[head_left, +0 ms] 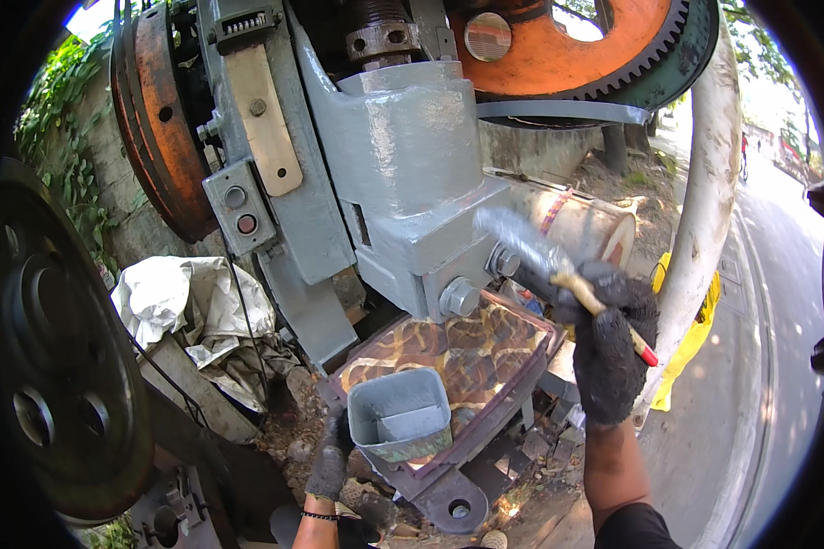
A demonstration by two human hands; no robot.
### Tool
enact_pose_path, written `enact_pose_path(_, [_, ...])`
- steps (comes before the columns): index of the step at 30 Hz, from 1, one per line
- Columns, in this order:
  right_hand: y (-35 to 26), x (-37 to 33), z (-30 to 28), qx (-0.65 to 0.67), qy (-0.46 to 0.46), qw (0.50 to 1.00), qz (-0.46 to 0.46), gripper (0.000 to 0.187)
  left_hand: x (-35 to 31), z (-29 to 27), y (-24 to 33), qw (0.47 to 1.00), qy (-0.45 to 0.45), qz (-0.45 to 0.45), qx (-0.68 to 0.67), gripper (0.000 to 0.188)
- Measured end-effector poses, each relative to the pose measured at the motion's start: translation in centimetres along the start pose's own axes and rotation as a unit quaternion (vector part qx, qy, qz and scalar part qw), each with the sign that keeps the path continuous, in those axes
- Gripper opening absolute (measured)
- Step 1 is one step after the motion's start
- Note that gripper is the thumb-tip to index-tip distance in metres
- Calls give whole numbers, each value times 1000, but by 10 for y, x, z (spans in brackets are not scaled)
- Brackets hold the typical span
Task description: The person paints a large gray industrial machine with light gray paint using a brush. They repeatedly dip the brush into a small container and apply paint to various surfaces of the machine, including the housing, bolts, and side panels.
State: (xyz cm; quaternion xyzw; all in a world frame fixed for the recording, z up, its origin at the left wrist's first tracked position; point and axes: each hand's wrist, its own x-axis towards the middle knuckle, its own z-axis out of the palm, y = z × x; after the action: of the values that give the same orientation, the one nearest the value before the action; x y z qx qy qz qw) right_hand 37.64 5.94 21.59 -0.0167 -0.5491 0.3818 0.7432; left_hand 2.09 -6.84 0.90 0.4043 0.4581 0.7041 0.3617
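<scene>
My right hand (611,343), in a dark work glove, is closed round the wooden handle of a paintbrush (584,289). Its bristles, coated in grey paint, point up and left towards the machine's lower block. My left hand (330,457), also gloved, grips the left side of a square paint container (400,416) with grey paint inside; its fingers are partly hidden. Beneath the container is the machine's bed (494,352), covered with a brown and yellow patterned sheet. Above it stands the press's ram (412,146), coated in glossy grey, with two large bolts (459,297) low on its front.
An orange toothed gear wheel (577,55) hangs at the upper right, an orange flywheel (160,119) at the upper left. A dark wheel (59,339) stands close on the left. White sheeting (188,297) lies behind it. A tree trunk (710,174) and yellow cloth (685,352) border the road.
</scene>
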Motion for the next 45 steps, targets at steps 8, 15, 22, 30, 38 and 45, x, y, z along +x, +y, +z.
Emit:
enact_pose_path(8, [16,111,46,-424,-167,829,-325,30,-54,-114,28,928,166,82,325,68])
enact_pose_path(15, [1,81,28,-390,-294,840,-236,27,-62,-153,-27,889,240,-64,384,69])
enact_pose_path(22, [-35,158,62,-398,-281,873,-6,26,-51,-156,-52,884,184,-79,423,71])
enact_pose_path(30, [-23,166,59,-310,-181,901,-243,22,-50,-155,-48,889,180,-118,405,67])
enact_pose_path(38, [27,85,30,-468,-322,780,-263,32,-56,-182,-69,884,147,-107,430,66])
enact_pose_path(45, [-5,102,26,-445,-247,799,-320,33,-57,-165,-51,871,151,-138,447,70])
